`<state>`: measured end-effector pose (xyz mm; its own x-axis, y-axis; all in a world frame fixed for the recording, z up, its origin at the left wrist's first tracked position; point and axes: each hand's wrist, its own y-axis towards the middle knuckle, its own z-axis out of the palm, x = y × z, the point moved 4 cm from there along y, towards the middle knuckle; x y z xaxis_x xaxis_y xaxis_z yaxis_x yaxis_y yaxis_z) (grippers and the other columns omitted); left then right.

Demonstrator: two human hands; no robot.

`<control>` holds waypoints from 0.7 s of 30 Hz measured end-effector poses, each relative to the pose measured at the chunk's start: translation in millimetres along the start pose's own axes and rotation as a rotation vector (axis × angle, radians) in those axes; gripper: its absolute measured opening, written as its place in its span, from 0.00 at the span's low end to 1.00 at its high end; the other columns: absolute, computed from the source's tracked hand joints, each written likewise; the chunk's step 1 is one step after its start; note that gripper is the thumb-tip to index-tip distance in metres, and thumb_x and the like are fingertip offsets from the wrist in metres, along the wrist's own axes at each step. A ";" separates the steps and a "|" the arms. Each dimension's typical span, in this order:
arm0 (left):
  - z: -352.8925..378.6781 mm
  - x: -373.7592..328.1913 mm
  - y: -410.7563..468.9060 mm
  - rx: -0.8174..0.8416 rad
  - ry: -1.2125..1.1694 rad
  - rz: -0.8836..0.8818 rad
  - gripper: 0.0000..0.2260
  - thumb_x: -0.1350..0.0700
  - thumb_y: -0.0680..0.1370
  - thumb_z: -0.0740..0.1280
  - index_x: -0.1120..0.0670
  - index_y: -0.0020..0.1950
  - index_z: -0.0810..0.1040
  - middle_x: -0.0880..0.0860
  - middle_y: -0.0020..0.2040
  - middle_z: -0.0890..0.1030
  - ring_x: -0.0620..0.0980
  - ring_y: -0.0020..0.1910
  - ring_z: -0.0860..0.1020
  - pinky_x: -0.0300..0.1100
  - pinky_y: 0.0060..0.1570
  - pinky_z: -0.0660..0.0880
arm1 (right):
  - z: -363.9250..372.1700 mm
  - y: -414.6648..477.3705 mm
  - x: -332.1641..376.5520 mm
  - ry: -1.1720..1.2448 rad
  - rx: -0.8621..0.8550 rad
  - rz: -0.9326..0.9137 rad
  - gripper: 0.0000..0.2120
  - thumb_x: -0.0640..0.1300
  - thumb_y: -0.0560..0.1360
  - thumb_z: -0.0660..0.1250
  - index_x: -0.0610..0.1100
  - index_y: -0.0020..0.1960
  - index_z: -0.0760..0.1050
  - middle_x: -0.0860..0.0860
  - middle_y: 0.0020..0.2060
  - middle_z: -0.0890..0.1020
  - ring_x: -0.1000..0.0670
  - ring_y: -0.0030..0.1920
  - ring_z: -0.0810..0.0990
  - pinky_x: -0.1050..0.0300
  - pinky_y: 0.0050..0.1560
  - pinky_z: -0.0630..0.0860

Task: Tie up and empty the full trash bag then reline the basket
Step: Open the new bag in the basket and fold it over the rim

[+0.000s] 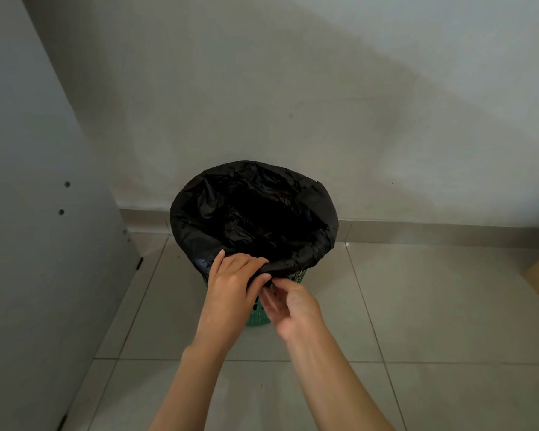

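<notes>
The left hand point(234, 278) curls over the near rim of the green basket point(257, 317), with its fingers together and its thumb clamped on the black trash bag's point(252, 213) folded hem. The right hand point(288, 306) is just beside it, its loosely curled fingers at that hem; whether it grips is unclear. The bag lines the basket, and what is inside is too dark to tell.

A single head-worn wide-angle view looks forward and down, near above the basket point(257, 318) at frame centre; wall point(293, 88) fills the upper half, floor point(417, 306) the lower, edges seemingly bowed.
</notes>
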<state>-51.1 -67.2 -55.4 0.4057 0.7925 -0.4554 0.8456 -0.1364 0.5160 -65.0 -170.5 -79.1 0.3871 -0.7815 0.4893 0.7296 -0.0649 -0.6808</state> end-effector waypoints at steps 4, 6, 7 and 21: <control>-0.5 0.5 0.1 -0.001 -0.028 -0.015 0.17 0.45 0.76 0.57 0.52 0.54 0.81 0.45 0.49 0.81 0.42 0.54 0.74 0.38 0.70 0.50 | 1.5 -0.2 -1.5 -0.042 0.025 0.067 0.01 0.31 0.74 0.65 0.34 0.44 0.76 0.40 0.41 0.80 0.45 0.41 0.80 0.54 0.43 0.77; -1.3 -0.2 0.5 0.002 -0.033 -0.013 0.17 0.45 0.76 0.57 0.52 0.54 0.81 0.45 0.49 0.81 0.42 0.54 0.75 0.38 0.70 0.49 | 1.5 -0.2 1.1 -0.045 0.047 0.043 0.02 0.32 0.74 0.65 0.35 0.44 0.76 0.40 0.40 0.81 0.46 0.41 0.79 0.55 0.42 0.77; -1.8 -0.7 0.7 0.002 -0.035 -0.009 0.17 0.46 0.76 0.57 0.52 0.54 0.81 0.45 0.49 0.81 0.42 0.54 0.75 0.37 0.70 0.49 | 1.1 -0.1 2.0 -0.045 0.064 0.032 0.02 0.32 0.74 0.64 0.35 0.45 0.76 0.41 0.41 0.81 0.46 0.43 0.79 0.55 0.42 0.76; -13.6 9.3 -6.8 0.047 0.095 -0.077 0.20 0.44 0.76 0.55 0.52 0.58 0.79 0.47 0.55 0.80 0.49 0.65 0.72 0.51 0.70 0.56 | -25.4 10.7 27.0 -0.123 -0.114 -0.250 0.11 0.32 0.74 0.61 0.36 0.56 0.72 0.41 0.52 0.78 0.47 0.47 0.78 0.53 0.41 0.79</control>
<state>-57.8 -50.8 -53.3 0.3063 0.8542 -0.4200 0.8891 -0.0991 0.4468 -61.0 -208.1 -87.0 0.2736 -0.6518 0.7073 0.7455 -0.3210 -0.5841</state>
